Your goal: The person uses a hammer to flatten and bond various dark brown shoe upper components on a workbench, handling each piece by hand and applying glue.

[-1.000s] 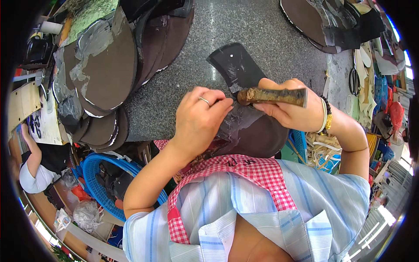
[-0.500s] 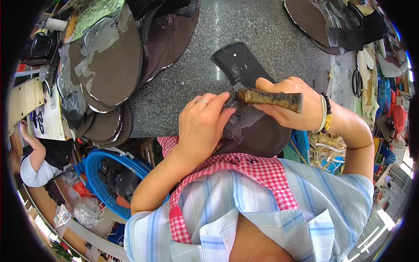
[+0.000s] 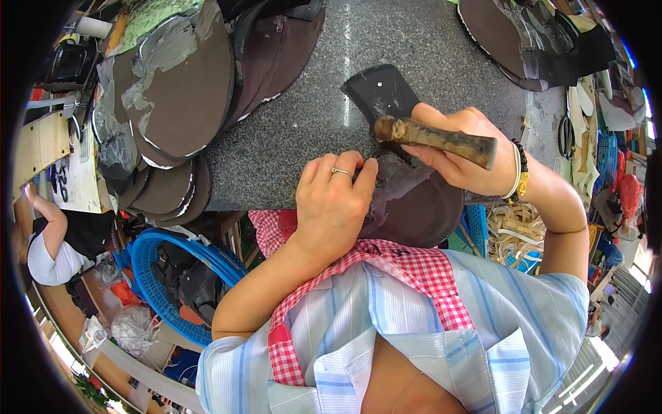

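My right hand (image 3: 472,152) is closed round a hammer-like tool (image 3: 441,141) with a worn, brown, crusted surface and a flared end. The tool is over a shoe piece that has a dark brown rounded part (image 3: 420,210), grey glue-like smears and a black band (image 3: 383,93) reaching away across the table. My left hand (image 3: 334,196), with a ring on one finger, has its fingers bent and pressed together at the piece's left edge. Its fingertips are partly hidden. The brown part overhangs the table's near edge, above my red checked apron (image 3: 393,255).
Smeared brown shoe pieces (image 3: 183,90) are stacked on the grey speckled table (image 3: 262,169) at left. More pieces (image 3: 496,38) lie at the far right, near black scissors (image 3: 567,134). A blue basket (image 3: 145,276) of dark scraps stands lower left. Another person's arm (image 3: 52,214) shows at far left.
My left hand has shifted slightly right and closed its fingers more. The tool has moved a little up and right with my right hand.
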Demonstrator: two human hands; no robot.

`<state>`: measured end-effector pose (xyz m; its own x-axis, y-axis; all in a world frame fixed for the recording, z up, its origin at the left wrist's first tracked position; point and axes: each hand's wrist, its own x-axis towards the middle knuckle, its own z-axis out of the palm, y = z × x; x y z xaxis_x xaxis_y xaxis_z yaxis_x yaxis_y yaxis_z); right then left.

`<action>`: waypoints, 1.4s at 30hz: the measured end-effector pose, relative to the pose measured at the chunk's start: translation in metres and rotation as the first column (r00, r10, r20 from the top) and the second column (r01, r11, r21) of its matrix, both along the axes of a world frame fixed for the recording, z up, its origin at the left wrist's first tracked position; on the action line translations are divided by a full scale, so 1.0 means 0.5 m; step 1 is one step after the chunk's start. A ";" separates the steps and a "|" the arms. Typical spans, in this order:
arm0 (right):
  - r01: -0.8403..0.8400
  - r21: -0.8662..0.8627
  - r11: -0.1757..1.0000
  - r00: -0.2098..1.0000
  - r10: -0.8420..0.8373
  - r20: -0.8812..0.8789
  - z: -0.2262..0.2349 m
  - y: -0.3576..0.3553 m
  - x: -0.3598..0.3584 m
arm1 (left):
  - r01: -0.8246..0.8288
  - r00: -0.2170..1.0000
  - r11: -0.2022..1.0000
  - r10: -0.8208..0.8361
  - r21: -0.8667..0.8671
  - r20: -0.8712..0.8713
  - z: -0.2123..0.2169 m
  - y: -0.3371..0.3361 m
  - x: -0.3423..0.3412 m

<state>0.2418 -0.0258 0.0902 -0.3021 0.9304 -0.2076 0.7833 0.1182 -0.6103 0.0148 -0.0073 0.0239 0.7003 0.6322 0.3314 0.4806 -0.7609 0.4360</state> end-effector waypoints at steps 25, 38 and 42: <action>-0.173 0.087 0.981 0.984 0.169 0.056 0.008 0.010 -0.028 | 0.015 0.997 0.995 -0.007 0.101 -0.076 -0.005 -0.035 -0.022; -0.218 0.054 0.974 0.975 0.215 0.050 0.001 -0.002 -0.043 | -0.044 0.998 0.997 0.041 0.060 0.041 -0.021 -0.046 -0.041; -0.284 0.068 0.956 0.958 0.280 0.070 -0.022 0.012 -0.027 | -0.100 0.973 0.977 0.136 -0.190 0.185 -0.024 -0.046 -0.045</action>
